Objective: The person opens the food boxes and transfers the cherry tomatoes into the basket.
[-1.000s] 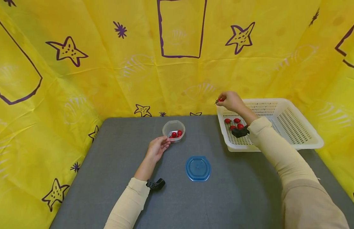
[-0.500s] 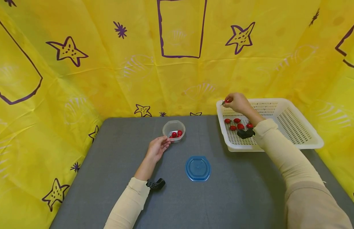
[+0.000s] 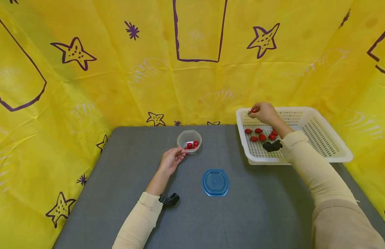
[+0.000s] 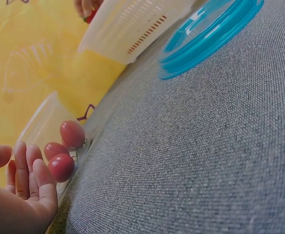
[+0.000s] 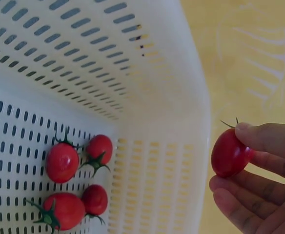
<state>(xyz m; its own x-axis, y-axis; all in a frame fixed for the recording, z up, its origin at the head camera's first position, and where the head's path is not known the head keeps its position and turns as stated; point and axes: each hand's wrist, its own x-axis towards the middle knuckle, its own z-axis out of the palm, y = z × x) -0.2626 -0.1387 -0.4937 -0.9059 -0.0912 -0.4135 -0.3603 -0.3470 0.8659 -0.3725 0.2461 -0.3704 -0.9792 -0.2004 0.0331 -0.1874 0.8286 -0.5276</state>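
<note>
In the head view, my left hand (image 3: 171, 161) is at the near left rim of a small clear plastic container (image 3: 189, 134), pinching it with thumb and fingers. Several red cherry tomatoes (image 4: 62, 167) lie inside the container. My right hand (image 3: 264, 112) is raised at the far left corner of a white perforated basket (image 3: 249, 159). Between its thumb and fingers it holds a cherry tomato (image 5: 229, 153) with a green stem. Below, several more tomatoes (image 5: 62, 163) with green tops lie on the basket floor.
A blue lid (image 3: 215, 183) lies flat on the grey cloth-covered table (image 3: 242, 214), between the container and the basket, nearer to the body. A yellow patterned curtain (image 3: 192, 86) stands right behind the table's back edge and along both sides.
My right hand has moved right and slightly down with its tomato, from beyond the basket's far left corner to over the basket edge. The left hand has stayed at the container.
</note>
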